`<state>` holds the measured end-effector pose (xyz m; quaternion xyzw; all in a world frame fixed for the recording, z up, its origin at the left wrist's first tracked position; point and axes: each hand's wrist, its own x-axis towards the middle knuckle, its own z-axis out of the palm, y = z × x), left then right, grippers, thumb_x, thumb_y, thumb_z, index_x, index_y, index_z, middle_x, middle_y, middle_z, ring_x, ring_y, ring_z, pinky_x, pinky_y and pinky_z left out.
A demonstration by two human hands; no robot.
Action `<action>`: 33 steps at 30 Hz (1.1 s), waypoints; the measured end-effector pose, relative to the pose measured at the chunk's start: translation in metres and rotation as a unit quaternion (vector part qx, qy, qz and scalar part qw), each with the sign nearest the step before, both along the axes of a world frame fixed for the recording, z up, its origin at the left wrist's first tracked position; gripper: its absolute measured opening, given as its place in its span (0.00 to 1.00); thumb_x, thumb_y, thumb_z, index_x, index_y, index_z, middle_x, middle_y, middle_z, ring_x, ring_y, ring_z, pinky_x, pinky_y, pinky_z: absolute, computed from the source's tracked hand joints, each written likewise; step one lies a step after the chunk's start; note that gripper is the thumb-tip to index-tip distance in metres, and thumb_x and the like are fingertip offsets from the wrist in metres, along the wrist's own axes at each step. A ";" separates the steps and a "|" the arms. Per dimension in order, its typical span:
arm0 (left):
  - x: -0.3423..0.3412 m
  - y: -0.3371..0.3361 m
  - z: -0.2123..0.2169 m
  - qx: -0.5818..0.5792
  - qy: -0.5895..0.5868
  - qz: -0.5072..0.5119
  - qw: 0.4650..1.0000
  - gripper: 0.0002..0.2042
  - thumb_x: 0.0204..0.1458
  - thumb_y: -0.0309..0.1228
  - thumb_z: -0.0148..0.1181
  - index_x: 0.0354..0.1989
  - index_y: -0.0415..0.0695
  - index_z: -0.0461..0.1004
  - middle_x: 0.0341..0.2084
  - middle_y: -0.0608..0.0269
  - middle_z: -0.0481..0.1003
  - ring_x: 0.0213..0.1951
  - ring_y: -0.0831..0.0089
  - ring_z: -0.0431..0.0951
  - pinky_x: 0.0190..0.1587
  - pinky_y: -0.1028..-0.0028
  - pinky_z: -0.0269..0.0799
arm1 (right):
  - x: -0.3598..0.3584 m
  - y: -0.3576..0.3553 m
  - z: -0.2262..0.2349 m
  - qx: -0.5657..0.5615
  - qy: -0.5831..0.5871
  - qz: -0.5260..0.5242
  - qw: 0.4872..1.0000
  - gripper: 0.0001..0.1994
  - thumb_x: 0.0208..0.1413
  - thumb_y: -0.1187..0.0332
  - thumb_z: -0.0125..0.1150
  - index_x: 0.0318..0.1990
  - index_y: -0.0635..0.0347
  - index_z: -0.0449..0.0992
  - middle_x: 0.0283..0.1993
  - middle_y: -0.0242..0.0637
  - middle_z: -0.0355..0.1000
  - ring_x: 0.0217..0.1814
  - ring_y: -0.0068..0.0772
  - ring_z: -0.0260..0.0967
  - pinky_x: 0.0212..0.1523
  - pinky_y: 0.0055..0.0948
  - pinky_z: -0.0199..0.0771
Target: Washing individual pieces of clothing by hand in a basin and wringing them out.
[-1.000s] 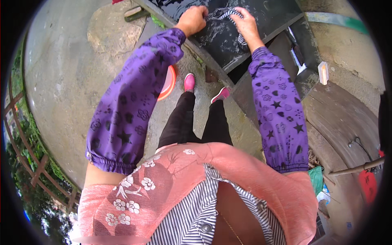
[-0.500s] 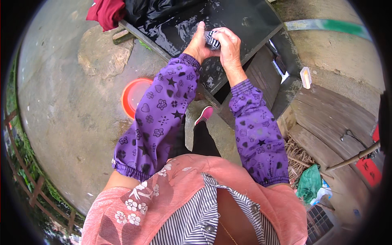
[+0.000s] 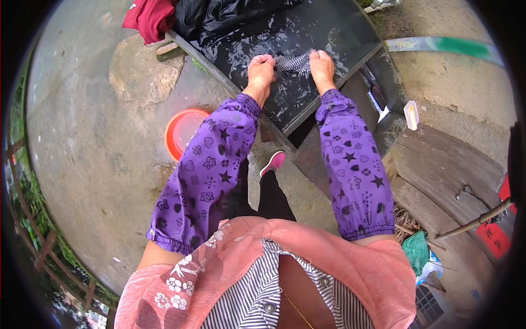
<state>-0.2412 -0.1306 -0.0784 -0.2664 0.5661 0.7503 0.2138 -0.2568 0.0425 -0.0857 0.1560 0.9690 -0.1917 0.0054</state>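
Observation:
A small black-and-white striped cloth (image 3: 294,64) is stretched between my two hands, just over the wet dark washing slab (image 3: 346,24). My left hand (image 3: 260,75) is closed around its left end, and my right hand (image 3: 322,68) grips the right end. Water and suds streak the slab around and below the cloth. Purple patterned sleeve covers are on both forearms. Whether the cloth touches the slab, I cannot tell.
Black wet fabric (image 3: 219,22) lies at the slab's far left, beside a dark red cloth (image 3: 148,21) hanging over the edge. An orange-rimmed basin (image 3: 174,130) stands on the ground. Right of the slab are a brush (image 3: 377,97) and a small white box (image 3: 411,115).
My hands have moved apart. The striped cloth, bunched between them before, is now pulled out sideways and lower over the slab.

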 end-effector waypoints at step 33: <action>0.020 -0.006 0.033 0.178 -0.100 0.012 0.979 0.37 0.52 0.40 0.54 0.66 0.54 0.39 0.66 0.56 0.39 0.64 0.49 0.42 0.53 0.29 0.37 | 0.024 -0.026 0.008 -0.049 -0.003 0.243 0.969 0.15 0.50 0.63 0.55 0.42 0.63 0.68 0.44 0.54 0.68 0.51 0.56 0.64 0.50 0.42 0.64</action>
